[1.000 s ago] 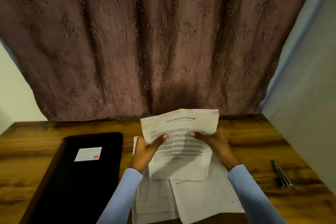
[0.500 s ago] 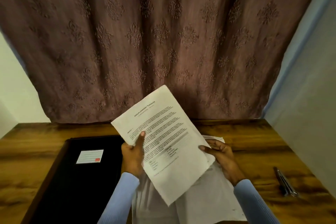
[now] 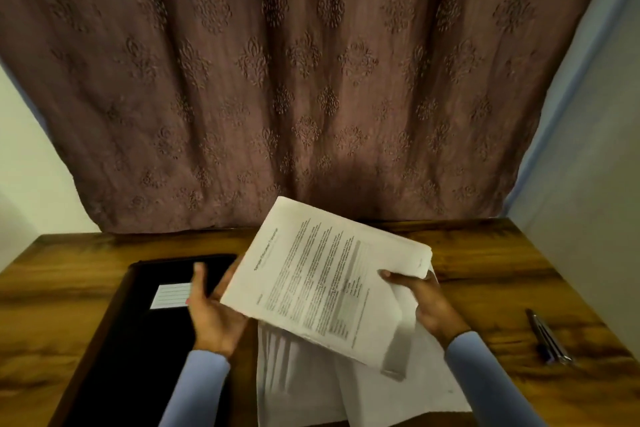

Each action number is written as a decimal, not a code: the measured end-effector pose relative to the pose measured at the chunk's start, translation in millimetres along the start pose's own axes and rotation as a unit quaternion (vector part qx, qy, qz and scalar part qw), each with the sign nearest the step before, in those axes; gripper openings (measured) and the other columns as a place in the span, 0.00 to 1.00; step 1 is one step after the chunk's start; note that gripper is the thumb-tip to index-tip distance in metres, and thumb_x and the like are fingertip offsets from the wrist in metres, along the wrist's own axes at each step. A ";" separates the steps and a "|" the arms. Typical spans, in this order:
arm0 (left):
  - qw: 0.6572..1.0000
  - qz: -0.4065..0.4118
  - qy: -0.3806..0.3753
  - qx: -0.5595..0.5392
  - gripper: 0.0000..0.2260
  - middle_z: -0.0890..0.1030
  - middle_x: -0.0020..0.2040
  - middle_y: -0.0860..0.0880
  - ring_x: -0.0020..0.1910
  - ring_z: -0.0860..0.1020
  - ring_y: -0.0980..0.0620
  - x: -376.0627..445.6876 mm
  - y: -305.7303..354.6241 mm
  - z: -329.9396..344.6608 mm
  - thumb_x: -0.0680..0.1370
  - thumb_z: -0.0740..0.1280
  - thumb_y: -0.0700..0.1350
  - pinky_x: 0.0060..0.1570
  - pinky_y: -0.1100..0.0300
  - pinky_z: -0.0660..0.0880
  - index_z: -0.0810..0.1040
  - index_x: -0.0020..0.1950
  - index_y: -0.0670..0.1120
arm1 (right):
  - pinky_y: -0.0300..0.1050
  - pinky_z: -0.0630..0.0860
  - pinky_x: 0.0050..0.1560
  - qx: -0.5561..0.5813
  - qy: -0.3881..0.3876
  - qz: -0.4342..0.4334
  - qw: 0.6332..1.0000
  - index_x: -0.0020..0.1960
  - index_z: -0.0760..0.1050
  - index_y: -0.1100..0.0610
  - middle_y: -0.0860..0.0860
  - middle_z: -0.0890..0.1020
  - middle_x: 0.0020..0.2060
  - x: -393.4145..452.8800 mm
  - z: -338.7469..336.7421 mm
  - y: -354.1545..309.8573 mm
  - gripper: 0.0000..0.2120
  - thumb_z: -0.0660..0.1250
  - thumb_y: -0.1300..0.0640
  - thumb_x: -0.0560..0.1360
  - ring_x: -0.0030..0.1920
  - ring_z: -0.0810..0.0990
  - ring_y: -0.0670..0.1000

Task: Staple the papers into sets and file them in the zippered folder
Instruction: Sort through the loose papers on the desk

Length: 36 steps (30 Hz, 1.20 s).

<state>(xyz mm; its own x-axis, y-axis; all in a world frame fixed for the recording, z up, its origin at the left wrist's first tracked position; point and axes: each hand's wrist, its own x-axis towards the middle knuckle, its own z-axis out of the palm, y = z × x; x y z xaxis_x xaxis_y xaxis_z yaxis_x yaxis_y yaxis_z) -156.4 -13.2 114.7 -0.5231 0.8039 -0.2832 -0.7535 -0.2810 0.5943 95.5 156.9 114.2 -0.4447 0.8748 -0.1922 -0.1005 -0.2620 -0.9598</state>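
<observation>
Rotated since a moment ago, the printed sheet (image 3: 322,281) now lies angled across both hands above the surface (image 3: 485,274). From nine o'clock: the black zippered folder (image 3: 138,340) lies closed; the left hand (image 3: 211,308), fingers loose, props the sheet's edge; the right hand (image 3: 426,302) pinches its three o'clock corner. Loose papers (image 3: 311,381) wait beneath, seemingly unstapled. No stapler shows clearly; the object at four o'clock (image 3: 547,340) is indistinct.

A home desk corner: patterned mauve curtain (image 3: 311,80) behind a wooden table (image 3: 485,263) between painted walls (image 3: 588,184).
</observation>
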 end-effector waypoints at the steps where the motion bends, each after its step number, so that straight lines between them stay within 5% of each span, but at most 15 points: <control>1: 0.999 -0.034 -0.024 0.000 0.39 0.79 0.61 0.40 0.58 0.79 0.41 0.1 11.3 -3.9 0.61 0.68 0.70 0.62 0.45 0.70 0.78 0.63 0.44 | 0.62 0.76 0.54 -0.015 -0.005 0.004 1.000 0.53 0.78 0.51 0.53 0.85 0.48 -0.4 -4.2 -3.3 0.20 0.76 0.62 0.63 0.53 0.81 0.58; 3: 0.990 -0.073 -0.064 0.099 0.45 0.81 0.57 0.39 0.54 0.81 0.41 3.3 22.5 -1.5 0.54 0.72 0.72 0.57 0.44 0.74 0.79 0.61 0.44 | 0.53 0.79 0.46 -0.041 -0.012 -0.002 0.999 0.51 0.77 0.50 0.50 0.85 0.43 -3.1 -6.0 -10.3 0.18 0.75 0.65 0.65 0.50 0.82 0.54; 5: 0.964 -0.065 -0.051 0.251 0.32 0.84 0.50 0.40 0.46 0.83 0.44 5.9 18.4 9.8 0.61 0.74 0.64 0.46 0.50 0.80 0.81 0.56 0.44 | 0.50 0.79 0.46 -0.064 -0.025 -0.016 0.997 0.50 0.76 0.49 0.47 0.85 0.43 -3.6 -2.3 -14.8 0.18 0.74 0.65 0.66 0.48 0.81 0.50; 8: 0.928 -0.019 -0.009 0.371 0.12 0.85 0.48 0.43 0.44 0.84 0.46 6.5 7.5 24.7 0.73 0.70 0.47 0.42 0.55 0.78 0.81 0.53 0.43 | 0.58 0.77 0.55 -0.086 -0.022 -0.035 0.995 0.51 0.75 0.47 0.49 0.83 0.48 -2.1 3.8 -16.2 0.19 0.75 0.63 0.66 0.52 0.80 0.53; 14: 0.922 0.082 -0.006 0.379 0.10 0.85 0.46 0.44 0.44 0.84 0.49 -1.8 -3.8 15.2 0.73 0.70 0.36 0.36 0.64 0.78 0.80 0.53 0.41 | 0.56 0.79 0.53 -0.128 -0.009 -0.097 0.987 0.57 0.77 0.53 0.51 0.83 0.51 -7.3 -8.8 -13.0 0.25 0.78 0.56 0.62 0.52 0.82 0.52; 18: 0.917 0.090 0.008 0.389 0.12 0.85 0.47 0.44 0.45 0.84 0.46 -3.7 -21.0 13.4 0.71 0.73 0.39 0.38 0.59 0.80 0.80 0.53 0.40 | 0.54 0.79 0.54 -0.159 -0.039 -0.110 0.980 0.60 0.75 0.55 0.51 0.83 0.53 -12.3 -12.7 -2.0 0.22 0.74 0.60 0.67 0.53 0.82 0.51; 25: 0.924 0.134 0.025 0.358 0.06 0.86 0.40 0.49 0.40 0.84 0.51 -6.2 -25.1 24.1 0.72 0.71 0.38 0.33 0.62 0.79 0.80 0.48 0.43 | 0.50 0.81 0.46 -0.166 0.016 -0.152 0.974 0.50 0.79 0.60 0.56 0.84 0.46 -3.8 -5.7 -19.1 0.13 0.75 0.62 0.66 0.45 0.84 0.55; 31: 0.910 0.125 0.020 0.395 0.12 0.84 0.49 0.44 0.49 0.83 0.45 -8.1 -37.1 12.9 0.69 0.74 0.41 0.51 0.44 0.79 0.81 0.52 0.45 | 0.38 0.81 0.45 -0.157 -0.011 -0.133 0.979 0.55 0.74 0.50 0.44 0.82 0.49 -12.9 -13.8 0.6 0.18 0.73 0.61 0.68 0.47 0.83 0.42; 36: 0.906 0.114 0.014 0.409 0.17 0.84 0.51 0.44 0.51 0.82 0.46 -8.4 -37.5 13.7 0.68 0.74 0.43 0.52 0.44 0.78 0.79 0.56 0.42 | 0.51 0.81 0.49 -0.146 -0.007 -0.131 0.981 0.60 0.75 0.55 0.51 0.83 0.53 -11.3 -19.4 -0.8 0.35 0.77 0.41 0.57 0.50 0.83 0.52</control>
<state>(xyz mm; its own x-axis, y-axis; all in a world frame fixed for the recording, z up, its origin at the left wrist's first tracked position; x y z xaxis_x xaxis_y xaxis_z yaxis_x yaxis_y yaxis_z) -118.3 -2.3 105.1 -0.6465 0.7568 -0.0962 -0.0851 0.0538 0.9949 117.9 155.0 113.2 -0.4505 0.8901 0.0693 0.0454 0.1003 -0.9939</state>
